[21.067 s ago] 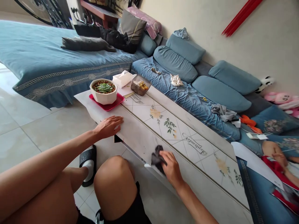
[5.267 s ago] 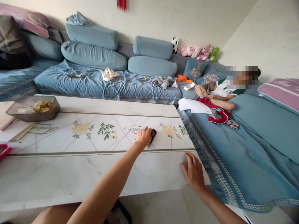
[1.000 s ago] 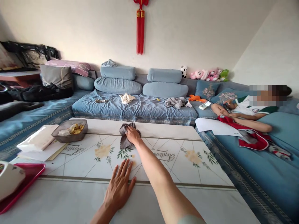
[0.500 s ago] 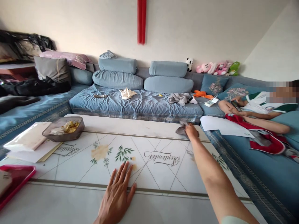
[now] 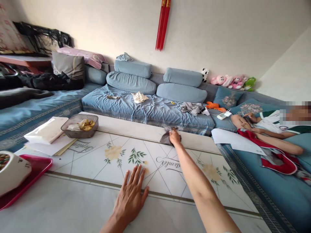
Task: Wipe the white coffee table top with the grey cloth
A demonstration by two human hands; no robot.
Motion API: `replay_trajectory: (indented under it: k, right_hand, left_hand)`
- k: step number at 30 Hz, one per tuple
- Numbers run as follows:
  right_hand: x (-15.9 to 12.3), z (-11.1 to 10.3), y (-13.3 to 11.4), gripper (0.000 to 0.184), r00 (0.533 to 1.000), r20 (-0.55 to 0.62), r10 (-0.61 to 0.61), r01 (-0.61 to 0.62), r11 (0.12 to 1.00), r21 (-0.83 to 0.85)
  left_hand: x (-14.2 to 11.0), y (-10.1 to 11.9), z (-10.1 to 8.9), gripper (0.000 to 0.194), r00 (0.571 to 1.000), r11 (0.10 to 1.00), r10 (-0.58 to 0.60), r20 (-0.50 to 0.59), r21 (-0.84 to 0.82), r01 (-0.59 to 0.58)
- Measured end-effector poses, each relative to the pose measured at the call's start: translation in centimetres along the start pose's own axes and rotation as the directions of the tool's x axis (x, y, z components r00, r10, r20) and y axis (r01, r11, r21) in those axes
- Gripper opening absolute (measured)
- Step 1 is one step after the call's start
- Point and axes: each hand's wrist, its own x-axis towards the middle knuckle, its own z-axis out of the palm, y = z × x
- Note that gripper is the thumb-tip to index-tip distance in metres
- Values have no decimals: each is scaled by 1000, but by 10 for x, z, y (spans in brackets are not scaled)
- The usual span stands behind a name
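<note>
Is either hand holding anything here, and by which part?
The right hand grips a grey cloth by its bunched end; the left hand lies open on the table top, holding nothing.

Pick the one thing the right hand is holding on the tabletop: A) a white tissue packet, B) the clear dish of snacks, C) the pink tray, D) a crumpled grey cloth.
D: the right hand is closed on a crumpled grey cloth on the tabletop.
</note>
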Motion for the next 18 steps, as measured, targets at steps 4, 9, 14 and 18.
replay_trajectory:
  k: [4, 9, 14, 18]
  right_hand:
    - [-41, 50, -103, 41, 950, 90, -298, 285, 950, 127]
    - [-126, 65, -173, 41, 763, 212, -610, 550, 786, 281]
    - [-212, 7, -124, 44, 613, 268, -743, 641, 667, 381]
    - [-241, -52, 5, 50, 701, 209, -682, 599, 722, 346]
  left_hand:
    - [1, -1, -1, 65, 1000, 999, -11, 27, -39, 12]
    - [8, -1, -15, 56, 998, 989, -47, 42, -140, 53]
    - [9, 5, -34, 24, 989, 965, 66, 131, -259, -30]
    - [-9, 11, -51, 19, 982, 968, 109, 152, -240, -70]
